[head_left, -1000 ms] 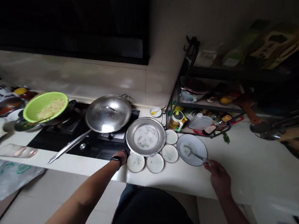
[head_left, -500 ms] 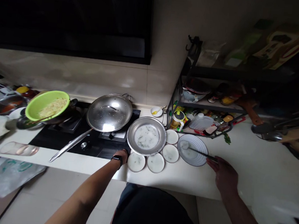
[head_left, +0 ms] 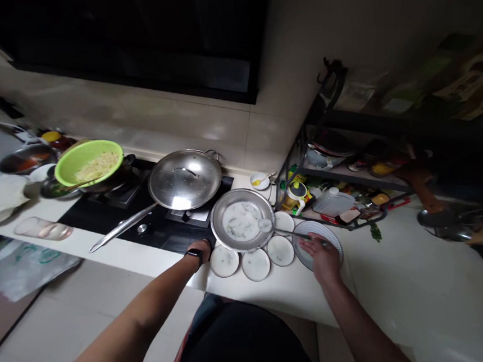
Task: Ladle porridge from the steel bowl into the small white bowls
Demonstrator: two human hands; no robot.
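Note:
My right hand (head_left: 322, 255) grips a long-handled metal spoon (head_left: 283, 231) above the blue-and-white striped plate (head_left: 337, 243). The spoon's round head reaches left to the rim of a wide metal basin (head_left: 221, 202), which holds white liquid with dark green bits. Around the basin stand several small round dishes (head_left: 255, 265) filled with similar white liquid. My left hand (head_left: 203, 249), below a black wristwatch, rests at the hob's front right corner, close to the basin and the nearest dish. Its fingers are mostly hidden, and what they touch is unclear.
On the hob (head_left: 156, 230) sits a lidded pan (head_left: 184, 184), its long handle jutting over the front edge. A green colander (head_left: 69, 169) with pale shreds is farther left, above a glass (head_left: 43, 228) lying on its side. A seasoning rack (head_left: 352, 176) stands behind the plate.
My right hand has carried the spoon left, from inside the striped plate to the basin's right rim. My left hand stays by the hob's corner. The view has shifted slightly.

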